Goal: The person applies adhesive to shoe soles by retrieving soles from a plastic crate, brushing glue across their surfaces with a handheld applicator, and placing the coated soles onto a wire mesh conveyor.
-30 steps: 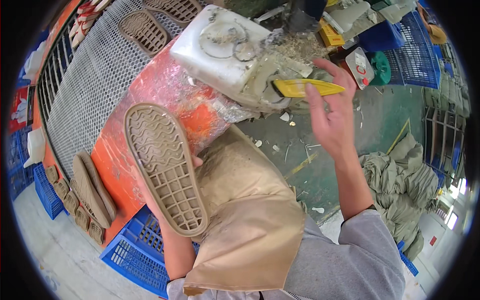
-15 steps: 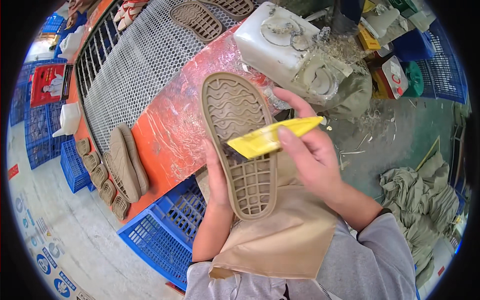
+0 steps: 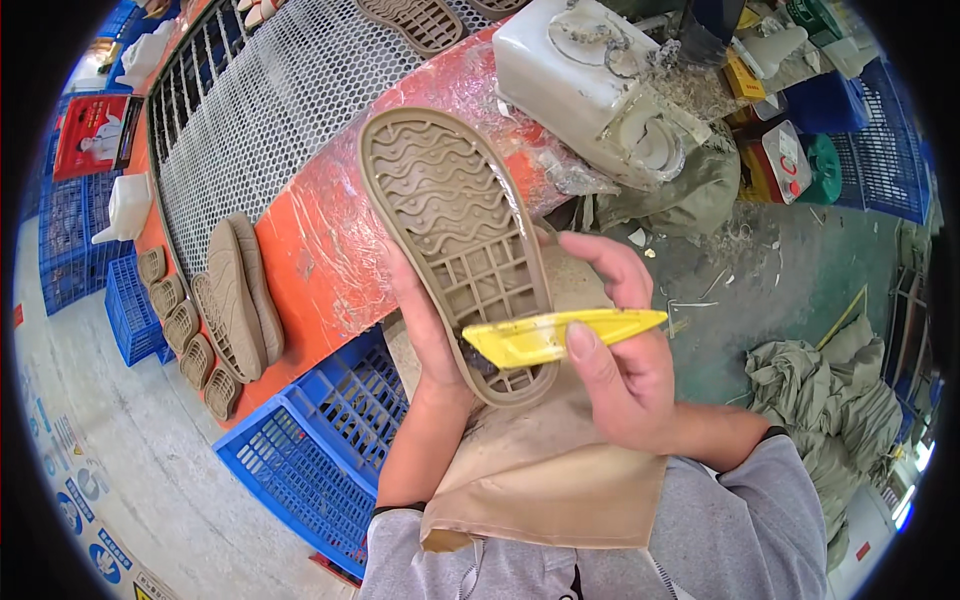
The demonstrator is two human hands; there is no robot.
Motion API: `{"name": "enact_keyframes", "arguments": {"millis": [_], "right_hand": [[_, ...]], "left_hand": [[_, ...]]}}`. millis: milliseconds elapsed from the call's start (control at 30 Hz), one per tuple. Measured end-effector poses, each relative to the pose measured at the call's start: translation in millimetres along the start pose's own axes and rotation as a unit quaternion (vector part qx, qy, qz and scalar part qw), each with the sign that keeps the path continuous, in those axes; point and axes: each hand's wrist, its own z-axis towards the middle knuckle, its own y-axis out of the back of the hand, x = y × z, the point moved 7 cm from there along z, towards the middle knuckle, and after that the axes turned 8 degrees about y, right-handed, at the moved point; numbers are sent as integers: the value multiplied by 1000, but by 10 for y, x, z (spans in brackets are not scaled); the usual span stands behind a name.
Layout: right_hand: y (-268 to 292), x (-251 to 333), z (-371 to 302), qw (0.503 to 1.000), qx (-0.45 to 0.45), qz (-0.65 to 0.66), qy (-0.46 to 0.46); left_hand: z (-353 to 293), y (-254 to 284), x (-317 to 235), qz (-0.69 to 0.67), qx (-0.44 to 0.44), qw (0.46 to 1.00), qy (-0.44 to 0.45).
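My left hand (image 3: 425,330) grips a tan shoe sole (image 3: 455,190) along its left edge. The sole's wavy, gridded inner face is turned up, with its wider end pointing away from me. Between thumb and fingers, my right hand (image 3: 630,370) pinches a yellow-handled brush (image 3: 550,336). The brush lies across the sole's narrow near end, and what look like dark bristles at its left end meet the gridded part. A wet shine shows along the sole's right rim. Whatever is under the brush handle is hidden.
On the orange bench (image 3: 325,260), a pair of soles (image 3: 235,300) stands beside several small heel pieces (image 3: 180,327). More soles rest on the metal mesh (image 3: 270,120). A glue-crusted white container (image 3: 590,90) is at the bench's right. Below sits a blue crate (image 3: 310,470); crumpled cloth (image 3: 825,390) lies at right.
My right hand has brought the brush down the sole from its middle to the near end. The sole has shifted slightly left and away, and tilted.
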Motion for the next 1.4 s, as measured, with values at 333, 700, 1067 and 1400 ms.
{"name": "enact_keyframes", "arguments": {"millis": [333, 700, 1067, 1400], "right_hand": [[-137, 370, 296, 953, 286, -50, 86], [-596, 384, 551, 817, 534, 101, 194], [14, 229, 532, 822, 553, -13, 135], [713, -45, 415, 945, 116, -292, 86]], "left_hand": [[-159, -174, -153, -63, -54, 996, -15], [-295, -83, 179, 175, 199, 941, 211], [-306, 88, 189, 273, 177, 877, 353], [-264, -32, -36, 209, -60, 922, 322]]}}
